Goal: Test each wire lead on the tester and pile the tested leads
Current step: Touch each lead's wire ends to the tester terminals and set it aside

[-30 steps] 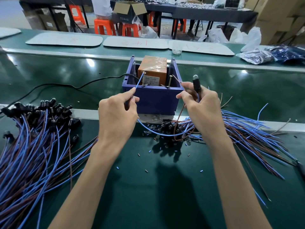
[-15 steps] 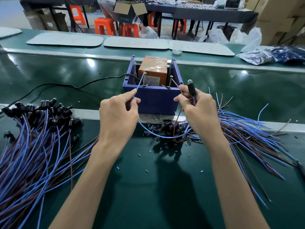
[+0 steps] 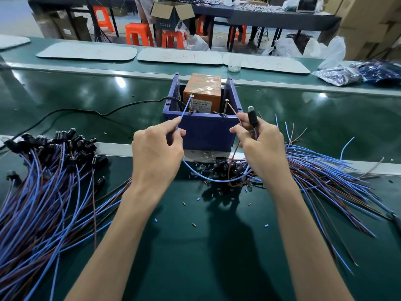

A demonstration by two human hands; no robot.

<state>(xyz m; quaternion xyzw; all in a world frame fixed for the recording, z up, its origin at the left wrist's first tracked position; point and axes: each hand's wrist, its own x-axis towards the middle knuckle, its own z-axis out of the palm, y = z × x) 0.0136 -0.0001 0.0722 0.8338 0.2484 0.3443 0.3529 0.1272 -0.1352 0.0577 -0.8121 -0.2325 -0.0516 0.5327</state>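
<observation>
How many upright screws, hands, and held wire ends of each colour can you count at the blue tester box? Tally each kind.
upright screws: 2
hands: 2, left hand and right hand
blue wire end: 1
brown wire end: 1
Total: 6

Forearms bare, extended forward. Left hand (image 3: 156,153) and right hand (image 3: 263,146) raised, fingertips pinching one wire lead (image 3: 252,118).

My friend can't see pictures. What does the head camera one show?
Two hands hold one wire lead up to a purple tester box: the left hand pinches its blue wire, the right hand grips its brown wire and black bulb end. More leads lie in a left pile and a right pile.
</observation>
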